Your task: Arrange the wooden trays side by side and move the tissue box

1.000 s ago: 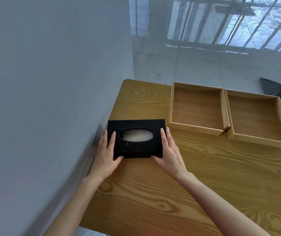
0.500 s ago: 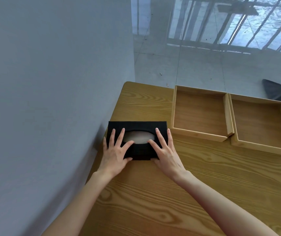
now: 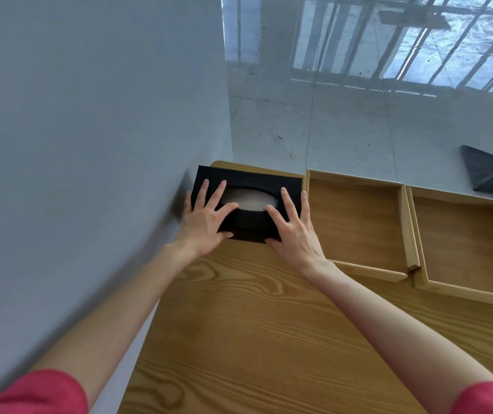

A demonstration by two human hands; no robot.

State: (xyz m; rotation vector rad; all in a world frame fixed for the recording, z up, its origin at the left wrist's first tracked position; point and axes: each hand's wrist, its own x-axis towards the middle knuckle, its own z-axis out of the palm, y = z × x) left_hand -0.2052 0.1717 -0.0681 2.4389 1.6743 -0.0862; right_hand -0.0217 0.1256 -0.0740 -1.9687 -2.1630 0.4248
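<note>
Resting flat with fingers spread, both hands lie on top of the black box (image 3: 257, 180) at the far left corner of the bench (image 3: 254, 324). The left hand (image 3: 206, 218) covers the box's left part, thumb on the near face; its fingers reach the rim of the oval opening. The right hand (image 3: 294, 231) covers the right part, thumb at the near edge. Neither hand is closed around the box; the palms press on it from above. The box sits against the wall (image 3: 90, 144) left of the left hand. Just right of the right hand, the left tray (image 3: 355, 222) touches the box's right end. The right tray (image 3: 463, 243) lies beside it, walls touching, set slightly nearer. Pink sleeves (image 3: 39, 392) show at both upper arms.
</note>
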